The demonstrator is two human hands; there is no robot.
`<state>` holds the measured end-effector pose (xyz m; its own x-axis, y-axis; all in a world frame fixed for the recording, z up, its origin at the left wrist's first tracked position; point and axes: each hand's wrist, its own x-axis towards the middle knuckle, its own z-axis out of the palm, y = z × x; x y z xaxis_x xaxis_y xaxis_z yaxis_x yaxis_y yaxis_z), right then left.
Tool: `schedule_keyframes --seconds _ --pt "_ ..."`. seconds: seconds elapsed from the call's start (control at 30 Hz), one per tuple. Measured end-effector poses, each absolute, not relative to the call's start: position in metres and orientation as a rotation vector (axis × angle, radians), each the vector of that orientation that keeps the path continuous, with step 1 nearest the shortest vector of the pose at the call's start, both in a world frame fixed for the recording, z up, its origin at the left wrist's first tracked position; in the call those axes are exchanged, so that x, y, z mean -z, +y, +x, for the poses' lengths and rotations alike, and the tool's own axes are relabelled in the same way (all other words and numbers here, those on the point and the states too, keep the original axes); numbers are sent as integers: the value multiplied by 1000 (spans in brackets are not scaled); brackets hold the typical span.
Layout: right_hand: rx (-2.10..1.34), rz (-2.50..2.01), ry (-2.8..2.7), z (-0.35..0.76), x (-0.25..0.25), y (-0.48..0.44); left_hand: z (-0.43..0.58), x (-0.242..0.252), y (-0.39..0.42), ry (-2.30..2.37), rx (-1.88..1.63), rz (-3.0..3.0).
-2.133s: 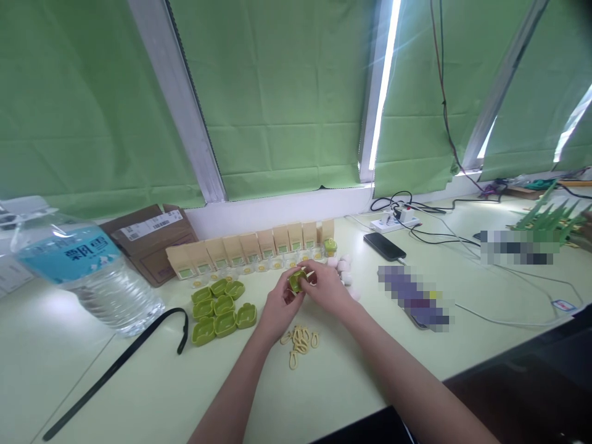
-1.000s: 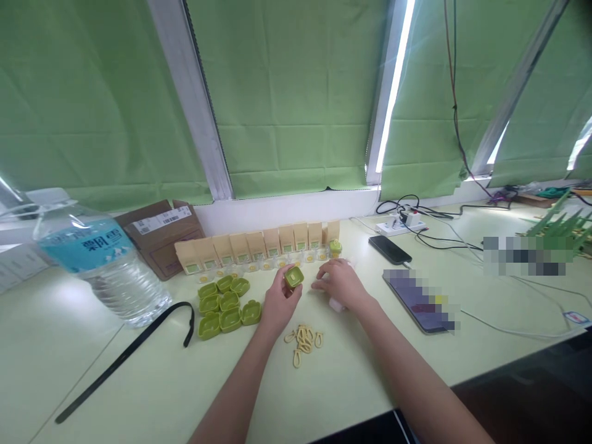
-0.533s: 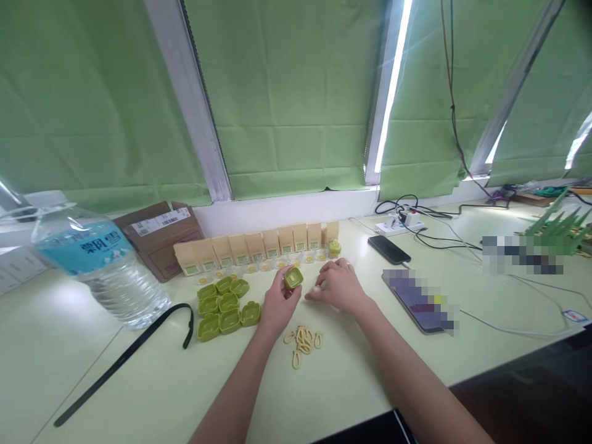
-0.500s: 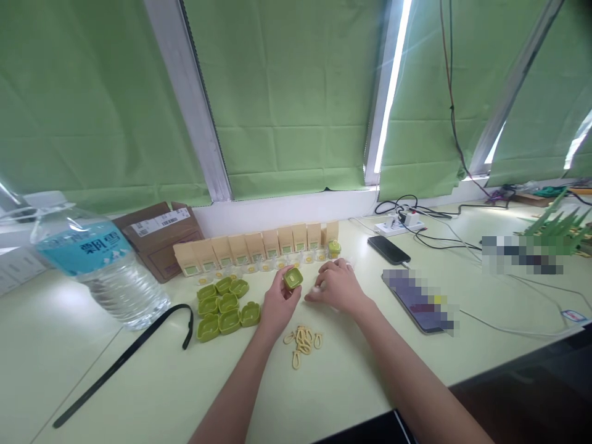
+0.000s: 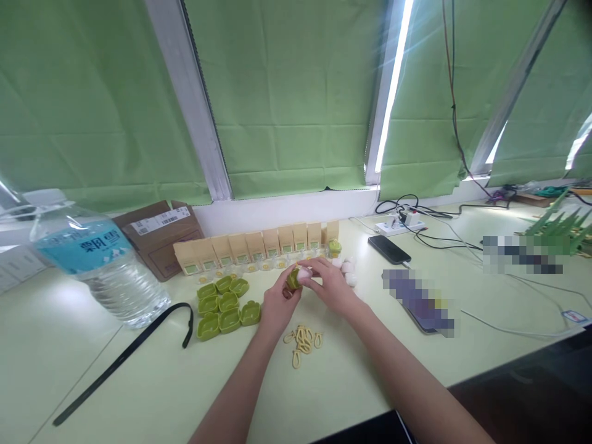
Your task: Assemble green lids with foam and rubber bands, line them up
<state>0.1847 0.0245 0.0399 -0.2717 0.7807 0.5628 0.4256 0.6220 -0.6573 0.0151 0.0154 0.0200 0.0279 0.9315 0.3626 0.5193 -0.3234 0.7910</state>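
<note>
My left hand (image 5: 279,301) grips a small green square cup (image 5: 292,279), tilted toward the right. With the fingertips of my right hand (image 5: 333,285) I pinch a small whitish-pink rounded piece (image 5: 303,274) against the cup's opening; how far it is inside I cannot tell. Similar white pieces (image 5: 349,272) lie just beyond my right hand. Left of my hands stand several open green cups (image 5: 229,303), grouped together. Below my hands is a small pile of cream-coloured loops (image 5: 303,340).
A row of tan cards with clear bases (image 5: 254,246) stands at the back, with a finished-looking green piece (image 5: 334,247) at its right end. Leftward are a water bottle (image 5: 99,265), a cardboard box (image 5: 160,237) and a black strap (image 5: 124,361). Rightward lie a phone (image 5: 389,250) and a power strip (image 5: 400,227).
My right hand has moved left from the white pieces to the cup, bringing one of them along. The cup in my left hand has tipped to the right.
</note>
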Motion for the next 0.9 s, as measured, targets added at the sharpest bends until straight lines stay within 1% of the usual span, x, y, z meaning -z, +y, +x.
schedule_keyframes --seconds 0.17,0.57,0.9 --pt "-578 -985 -1819 180 -37 25 17 -21 15 1484 -1213 1876" --pt "-474 -961 -1861 183 -41 23 17 -21 14 1462 -1286 1893" --pt "-588 -1050 -1852 182 -43 20 16 -21 12 1486 -1249 1937"
